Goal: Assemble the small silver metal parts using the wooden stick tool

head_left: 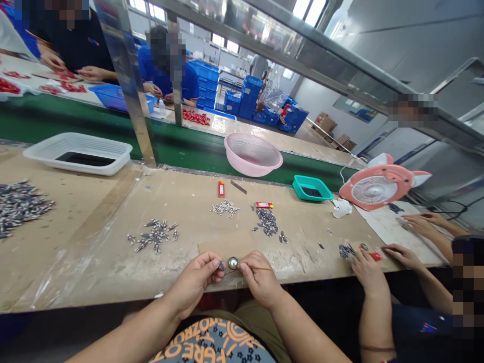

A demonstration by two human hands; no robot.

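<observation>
My left hand [194,280] pinches a small dark metal part [221,265] at the workbench's front edge. Right beside it sits a shiny round metal cap [233,262]; I cannot tell what supports it. My right hand [260,280] grips a thin wooden stick [260,268], with its tip reaching toward the cap. Behind my hands lies a cardboard sheet [224,249]. Loose heaps of small metal parts [154,236] [225,207] [266,222] are spread across the bench.
A co-worker's hands [401,254] work at the right. A larger heap of parts [20,206], a white tray [77,153], a pink basket [252,154], a teal tray [312,188] and a pink fan [381,186] stand around. A green conveyor belt [212,151] runs behind.
</observation>
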